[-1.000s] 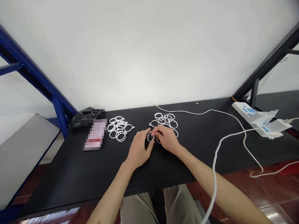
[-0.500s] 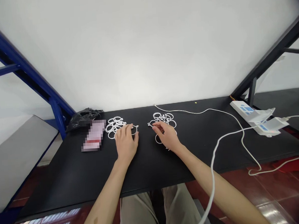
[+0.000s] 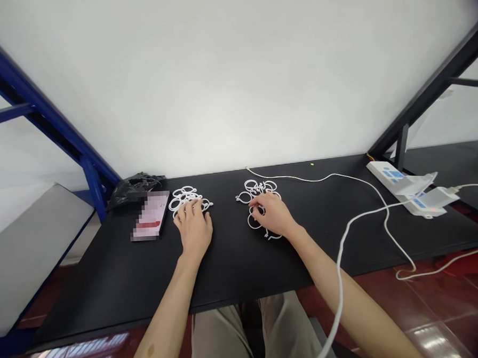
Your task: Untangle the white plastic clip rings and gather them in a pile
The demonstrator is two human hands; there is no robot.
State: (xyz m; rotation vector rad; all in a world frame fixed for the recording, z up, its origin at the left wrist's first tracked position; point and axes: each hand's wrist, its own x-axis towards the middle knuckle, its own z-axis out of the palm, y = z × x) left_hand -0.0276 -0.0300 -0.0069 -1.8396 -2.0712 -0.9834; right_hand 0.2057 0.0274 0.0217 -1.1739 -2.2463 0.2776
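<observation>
Two heaps of white plastic rings lie on the black table (image 3: 235, 264). My left hand (image 3: 194, 227) rests palm down on the near part of the left heap of rings (image 3: 184, 197), fingers stretched out over it. My right hand (image 3: 272, 213) lies on the right heap of rings (image 3: 259, 189), its fingers bent down onto the rings. Whether the fingertips pinch a ring is hidden under the hand.
A blurred pink-and-white flat object (image 3: 149, 216) lies left of the rings, with a black plastic bag (image 3: 134, 185) behind it. A white cable (image 3: 346, 232) loops across the right side to a white power strip (image 3: 403, 186). Blue frame bars (image 3: 86, 171) stand at the left.
Both hands were together at the middle holding one ring. They parted: my left hand went left onto the left heap, my right hand went back onto the right heap.
</observation>
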